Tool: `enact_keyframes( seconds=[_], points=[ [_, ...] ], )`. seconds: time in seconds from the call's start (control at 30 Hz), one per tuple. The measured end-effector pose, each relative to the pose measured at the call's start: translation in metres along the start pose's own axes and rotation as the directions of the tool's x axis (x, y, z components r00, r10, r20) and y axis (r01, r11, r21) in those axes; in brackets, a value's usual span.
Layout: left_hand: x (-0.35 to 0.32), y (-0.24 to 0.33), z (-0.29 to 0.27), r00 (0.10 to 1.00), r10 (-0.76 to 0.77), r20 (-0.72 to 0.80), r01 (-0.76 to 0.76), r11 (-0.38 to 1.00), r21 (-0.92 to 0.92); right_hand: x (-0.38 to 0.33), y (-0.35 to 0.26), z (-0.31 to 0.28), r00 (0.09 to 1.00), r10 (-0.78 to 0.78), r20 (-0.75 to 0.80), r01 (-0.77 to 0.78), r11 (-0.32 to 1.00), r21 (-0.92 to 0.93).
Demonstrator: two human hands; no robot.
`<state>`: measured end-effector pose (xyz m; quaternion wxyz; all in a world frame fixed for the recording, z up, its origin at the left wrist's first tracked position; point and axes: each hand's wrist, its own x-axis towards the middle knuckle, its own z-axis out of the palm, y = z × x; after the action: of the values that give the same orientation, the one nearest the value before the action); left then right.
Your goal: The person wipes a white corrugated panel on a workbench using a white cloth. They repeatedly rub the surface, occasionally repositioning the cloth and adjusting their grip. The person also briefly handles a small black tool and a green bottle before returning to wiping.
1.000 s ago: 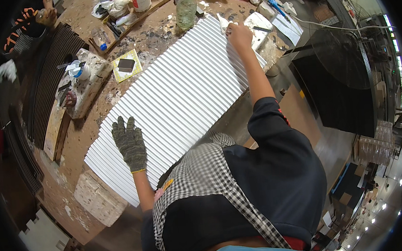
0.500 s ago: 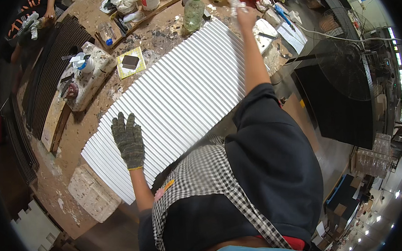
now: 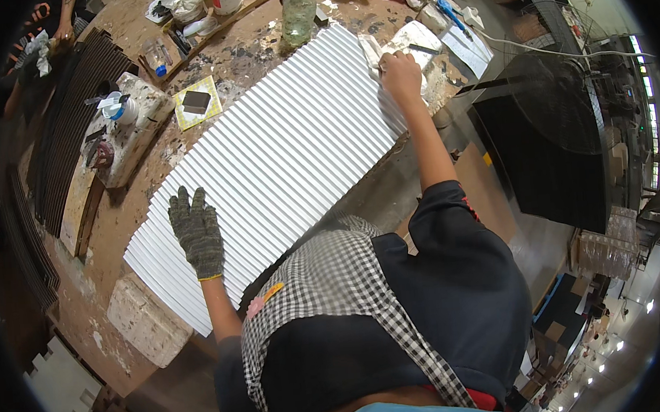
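A row of long white strips (image 3: 280, 152), packed side by side, lies slantwise across the worktable. My left hand (image 3: 196, 234), in a dark grey-green knitted glove, rests flat on the left part of the strips with its fingers spread. At the right end of the row, my bare right hand (image 3: 401, 75) is closed on a white cloth (image 3: 370, 50). Part of this cloth hangs from the fingers against the strips' ends. Just beyond the strips stands a clear bottle (image 3: 299, 23) with a green cap.
A dark block (image 3: 196, 102) sits on a yellow-edged square sheet. Paint-stained foam blocks (image 3: 148, 320) lie at the table's left. Dark strips (image 3: 83, 120) are stacked at far left, near another person's hand (image 3: 64, 32). A large fan (image 3: 556, 106) stands to the right, with a cable behind.
My right hand has come back from beyond the strips to their right end, bringing the cloth down against them. The left hand stays flat on the strips. The whole view has shifted slightly.
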<state>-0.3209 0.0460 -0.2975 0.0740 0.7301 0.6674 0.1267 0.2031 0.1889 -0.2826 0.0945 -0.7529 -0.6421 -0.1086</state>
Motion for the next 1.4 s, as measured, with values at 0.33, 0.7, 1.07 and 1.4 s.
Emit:
enact_keyframes(
  seconds=[0.33, 0.7, 1.07, 1.4],
  points=[
    [-0.007, 0.001, 0.003, 0.999, -0.007, -0.038, 0.006, 1.0, -0.01, 0.135, -0.076, 0.057, 0.987, 0.072, 0.142, -0.079, 0.996, 0.04],
    [-0.008, -0.006, 0.013, 0.995, 0.002, -0.098, -0.005, 1.0, -0.03, 0.049, 0.064, -0.012, 0.872, 0.455, -0.181, -0.159, 0.613, 0.774],
    [0.119, 0.119, 0.01, 0.895, 0.349, -0.276, -0.407, 0.893, -0.19, -0.077, 0.051, -0.009, 0.983, 0.138, -0.119, -0.088, 0.933, 0.35],
    [0.287, 0.248, 0.095, 0.858, 0.48, 0.183, -0.322, 0.78, -0.536, -0.043, 0.031, -0.013, 0.982, 0.186, 0.026, -0.188, 0.976, 0.106]
  ],
)
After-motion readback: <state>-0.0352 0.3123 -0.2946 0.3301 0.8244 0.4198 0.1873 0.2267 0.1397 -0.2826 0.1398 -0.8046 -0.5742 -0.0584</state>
